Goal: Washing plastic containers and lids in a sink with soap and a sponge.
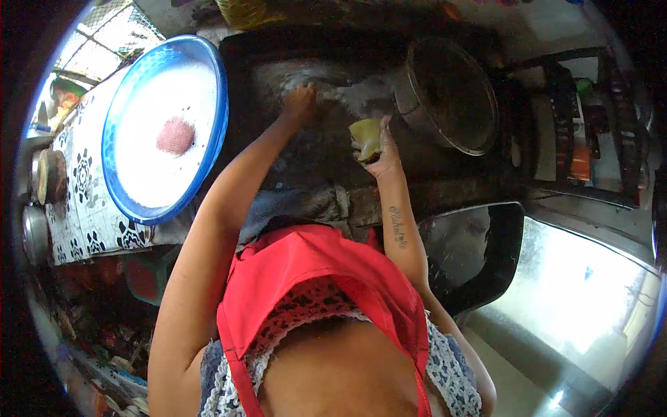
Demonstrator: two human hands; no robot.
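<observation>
My left hand (300, 104) reaches down to a wet, whitish patch on the dark work surface (312, 161). Its fingers look curled, and I cannot tell if anything is under them. My right hand (385, 154) grips a curved yellow-green object (367, 136), with the thumb along its right side; whether it is a sponge or a cup is unclear. Just beyond that hand, a large round vessel (453, 99) with a pale rim leans in shadow. To the left stands a blue plastic basin (221, 112) full of white suds, with a pink mesh scrubber (176, 136) on the foam.
The basin rests on a black-and-white patterned cloth (86, 208). A round wooden piece (51, 177) and a metal pot (35, 235) sit at the far left. A black-edged tub (513, 250) stands at lower right, below a dark rack (563, 130). Yellow material (242, 13) lies at the top.
</observation>
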